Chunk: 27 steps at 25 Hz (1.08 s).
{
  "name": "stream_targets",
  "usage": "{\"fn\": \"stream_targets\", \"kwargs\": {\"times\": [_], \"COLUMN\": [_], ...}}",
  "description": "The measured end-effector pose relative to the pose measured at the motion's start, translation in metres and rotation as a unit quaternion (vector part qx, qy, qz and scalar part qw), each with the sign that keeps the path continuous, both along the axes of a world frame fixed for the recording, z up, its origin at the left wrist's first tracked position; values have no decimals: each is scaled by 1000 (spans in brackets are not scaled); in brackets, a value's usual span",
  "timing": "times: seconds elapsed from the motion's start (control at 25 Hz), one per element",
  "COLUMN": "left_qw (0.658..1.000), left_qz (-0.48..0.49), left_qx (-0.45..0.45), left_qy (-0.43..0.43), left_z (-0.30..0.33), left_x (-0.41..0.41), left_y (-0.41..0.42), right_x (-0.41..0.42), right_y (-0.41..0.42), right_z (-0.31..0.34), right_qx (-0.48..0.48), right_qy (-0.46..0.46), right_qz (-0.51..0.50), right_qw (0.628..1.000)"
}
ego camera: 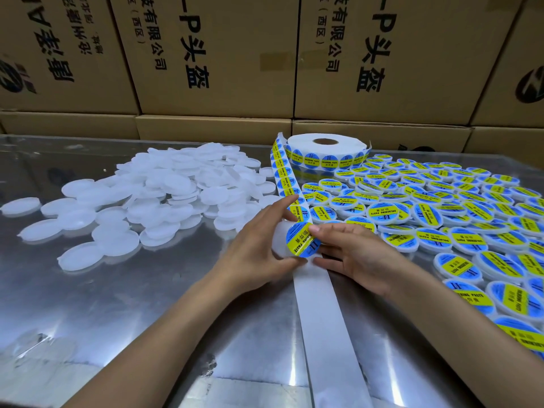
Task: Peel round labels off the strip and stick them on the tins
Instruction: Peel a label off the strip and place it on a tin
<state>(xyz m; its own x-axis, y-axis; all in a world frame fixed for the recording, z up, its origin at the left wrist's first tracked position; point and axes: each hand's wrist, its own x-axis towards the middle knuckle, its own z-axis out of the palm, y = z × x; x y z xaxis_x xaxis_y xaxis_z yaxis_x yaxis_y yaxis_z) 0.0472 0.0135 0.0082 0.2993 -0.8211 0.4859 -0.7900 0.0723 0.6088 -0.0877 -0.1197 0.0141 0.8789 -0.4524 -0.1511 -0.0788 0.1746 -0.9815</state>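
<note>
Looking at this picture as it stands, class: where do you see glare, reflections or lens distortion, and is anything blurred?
Head view: the metal table throws bright glare patches and mirrors the plain white tins; wide-angle bending tilts the cardboard boxes outward; the labelled tins stretch into ovals toward the right edge; the hands and the label between them look fairly sharp.

I see everything through 1 wide-angle camera worn on my head, looking forward and down across the worktop [88,304]. My forearms enter from the bottom edge, close to the lens. The view faces a wall of cardboard boxes [212,54] at the worktop's far side.
</note>
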Motion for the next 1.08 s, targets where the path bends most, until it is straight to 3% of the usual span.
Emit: {"fn": "stream_targets", "kwargs": {"times": [0.8,1.08], "left_qw": [999,999], "left_qz": [-24,-15], "left_qx": [-7,-19], "left_qy": [23,37], "left_z": [0,0], "left_x": [-10,-10], "left_y": [-3,-3], "right_x": [2,4], "right_y": [6,12], "right_z": [0,0], "right_qx": [-30,-57], "right_qy": [22,-12], "right_qz": [-38,-67], "right_qw": [999,996]}}
